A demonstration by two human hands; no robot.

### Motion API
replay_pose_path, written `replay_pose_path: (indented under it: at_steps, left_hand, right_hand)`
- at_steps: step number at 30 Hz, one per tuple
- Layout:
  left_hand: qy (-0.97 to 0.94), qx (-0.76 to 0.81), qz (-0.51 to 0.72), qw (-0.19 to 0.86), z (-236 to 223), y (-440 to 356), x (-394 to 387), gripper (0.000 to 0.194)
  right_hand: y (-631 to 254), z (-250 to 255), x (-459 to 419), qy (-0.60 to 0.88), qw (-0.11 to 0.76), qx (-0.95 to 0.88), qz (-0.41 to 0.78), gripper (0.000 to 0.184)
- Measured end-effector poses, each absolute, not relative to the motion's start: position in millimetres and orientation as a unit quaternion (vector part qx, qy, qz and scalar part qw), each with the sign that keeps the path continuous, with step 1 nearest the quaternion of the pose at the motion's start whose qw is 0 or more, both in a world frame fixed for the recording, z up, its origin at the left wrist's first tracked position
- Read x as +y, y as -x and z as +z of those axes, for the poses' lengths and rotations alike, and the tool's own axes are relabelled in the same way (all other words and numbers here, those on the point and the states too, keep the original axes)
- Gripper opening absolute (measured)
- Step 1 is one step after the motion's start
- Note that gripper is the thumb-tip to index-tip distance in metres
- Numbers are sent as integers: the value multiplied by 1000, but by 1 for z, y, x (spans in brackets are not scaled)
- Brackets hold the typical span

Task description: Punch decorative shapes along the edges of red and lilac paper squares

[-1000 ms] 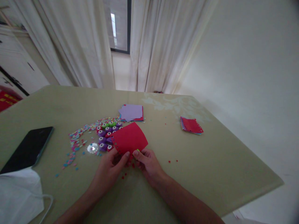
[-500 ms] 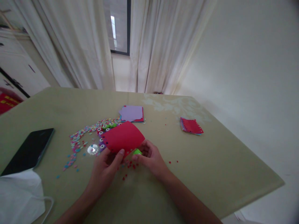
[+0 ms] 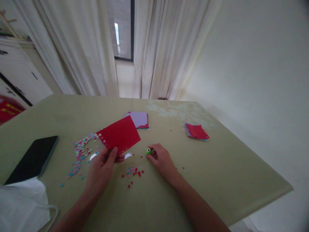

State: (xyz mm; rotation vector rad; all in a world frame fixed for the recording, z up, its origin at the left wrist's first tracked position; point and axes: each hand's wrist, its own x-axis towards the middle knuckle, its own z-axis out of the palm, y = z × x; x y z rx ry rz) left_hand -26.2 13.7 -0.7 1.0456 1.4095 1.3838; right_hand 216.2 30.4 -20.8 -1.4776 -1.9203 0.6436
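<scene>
My left hand [image 3: 101,167] pinches a red sheet of paper [image 3: 120,132] by its lower edge, thumb on top. Small punched holes run along the sheet's left and lower edges. To the right, my right hand [image 3: 163,161] is closed around a small green craft punch [image 3: 149,151], its white-and-black round top facing up. The punch is apart from the paper. Tiny red, pink and blue paper cutouts [image 3: 134,171] lie on the table between my hands. The row of other punches behind the sheet is hidden now.
A stack of coloured paper [image 3: 140,119] lies at the back, another with a punched red sheet on top [image 3: 197,131] at right. Scattered confetti [image 3: 82,148] spreads at left, near a black phone [image 3: 33,158] and a white mask [image 3: 24,203]. The green tabletop [image 3: 217,180] ends at right.
The red sheet has tilted up and shifted left in my left hand. My right hand with the green punch has come away from the sheet, a little to the right.
</scene>
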Motion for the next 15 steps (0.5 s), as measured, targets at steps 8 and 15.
replay_pose_path:
  at_steps: [8, 15]
  left_hand:
    - [-323, 527, 663, 422, 8, 28, 16, 19]
    - [-307, 508, 683, 424, 12, 32, 18, 9]
  right_hand:
    - [-222, -28, 41, 603, 340, -694, 196, 17]
    - [-231, -30, 51, 635, 339, -682, 128, 22]
